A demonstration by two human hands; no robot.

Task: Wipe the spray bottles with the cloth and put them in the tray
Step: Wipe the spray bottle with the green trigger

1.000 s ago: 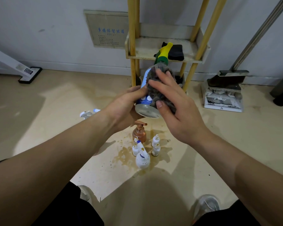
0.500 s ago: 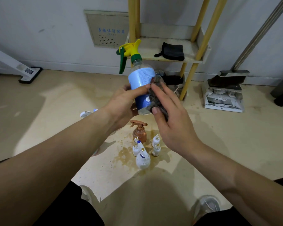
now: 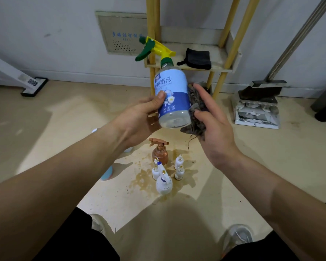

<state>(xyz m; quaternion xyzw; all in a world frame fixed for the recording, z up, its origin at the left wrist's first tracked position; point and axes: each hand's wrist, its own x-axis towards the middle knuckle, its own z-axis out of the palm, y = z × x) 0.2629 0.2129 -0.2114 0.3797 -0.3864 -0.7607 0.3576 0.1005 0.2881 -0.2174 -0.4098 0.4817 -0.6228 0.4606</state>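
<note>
Utility corner: yellow rack (image 3: pixel 228 44), dustpan (image 3: pixel 258 110), stained floor (image 3: pixel 143 178).

Between the left hand (image 3: pixel 139 117) and the right hand (image 3: pixel 215 127), the spray bottle (image 3: pixel 172 97) and grey cloth (image 3: pixel 196 110) fill the gap. Straight beyond the hands, yellow posts (image 3: pixel 152 19) flank the tray (image 3: pixel 220 57); a folded black cloth (image 3: pixel 196 59) takes its middle, with bare board to the right. Below the hands small bottles (image 3: pixel 164 178) crowd the floor (image 3: pixel 64 129), which lies open left of the left hand, and a dustpan (image 3: pixel 258 110) stands right of the right hand.
</note>
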